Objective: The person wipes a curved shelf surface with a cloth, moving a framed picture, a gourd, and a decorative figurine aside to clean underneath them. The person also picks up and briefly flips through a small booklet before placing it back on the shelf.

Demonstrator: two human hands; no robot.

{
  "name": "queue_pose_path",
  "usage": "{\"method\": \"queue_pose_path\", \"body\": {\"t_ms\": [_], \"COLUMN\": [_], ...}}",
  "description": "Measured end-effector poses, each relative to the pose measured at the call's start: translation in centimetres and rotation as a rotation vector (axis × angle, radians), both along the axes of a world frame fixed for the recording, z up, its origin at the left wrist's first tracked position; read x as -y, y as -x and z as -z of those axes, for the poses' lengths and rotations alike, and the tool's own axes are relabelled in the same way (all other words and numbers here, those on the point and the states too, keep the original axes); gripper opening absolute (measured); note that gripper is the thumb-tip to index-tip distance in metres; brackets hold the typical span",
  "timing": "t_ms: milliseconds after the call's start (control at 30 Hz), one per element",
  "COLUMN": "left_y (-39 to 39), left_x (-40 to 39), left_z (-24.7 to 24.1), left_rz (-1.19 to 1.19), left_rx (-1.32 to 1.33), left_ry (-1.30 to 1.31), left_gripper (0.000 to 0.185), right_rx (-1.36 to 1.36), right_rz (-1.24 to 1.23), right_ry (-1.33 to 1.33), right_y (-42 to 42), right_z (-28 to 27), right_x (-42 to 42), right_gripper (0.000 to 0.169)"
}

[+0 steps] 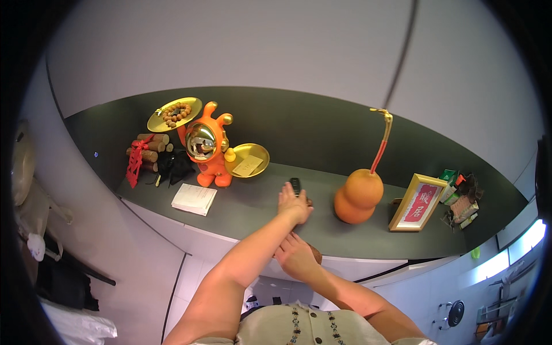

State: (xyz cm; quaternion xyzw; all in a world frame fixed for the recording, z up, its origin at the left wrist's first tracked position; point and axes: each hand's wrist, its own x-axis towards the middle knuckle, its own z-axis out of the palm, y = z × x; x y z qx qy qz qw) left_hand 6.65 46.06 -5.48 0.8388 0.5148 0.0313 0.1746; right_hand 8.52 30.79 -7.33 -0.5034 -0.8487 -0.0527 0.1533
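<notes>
My left hand (295,207) reaches over the dark grey shelf (254,207), palm down. A black car key fob (295,183) shows between its fingertips and thumb; whether they grip it cannot be told. A small brown thing (309,202) peeks out beside that hand, mostly covered. At the shelf's front edge, below my left wrist, my right hand (297,257) is curled around a brown object (317,254). Only the right end of this object shows, so its kind is unclear.
Left stands an orange astronaut-rabbit figurine (211,159) with gold trays (263,168), beads (177,113) and a card. Nearby are folded papers (195,199) and wood sticks (151,148). Right are an orange gourd (358,198), a gold frame (418,205) and small packages (463,209).
</notes>
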Motion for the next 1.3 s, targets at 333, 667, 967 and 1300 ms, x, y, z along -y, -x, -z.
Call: {"method": "queue_pose_path", "body": {"t_ms": [333, 667, 967, 1300], "left_y": [2.8, 26.2, 35.1, 34.0], "left_x": [3.0, 7.1, 6.0, 0.4], "left_z": [-5.0, -0.7, 1.1, 1.6], "left_rz": [0.471, 0.481, -0.178, -0.388], "left_rx": [0.09, 0.803, 0.583, 0.331], "left_ry": [-0.034, -0.181, -0.428, -0.241], "left_gripper": [0.075, 0.038, 0.051, 0.057], "right_rx": [-0.026, -0.137, 0.043, 0.061], "right_rz": [0.278, 0.702, 0.17, -0.223], "right_ry": [-0.127, 0.194, -0.038, -0.024], "right_y": [6.1, 3.3, 10.7, 12.5], "right_z": [0.7, -2.6, -1.6, -2.9], "right_x": [-10.3, -23.0, -12.7, -7.7], "right_gripper": [0.054, 0.046, 0.066, 0.057]}}
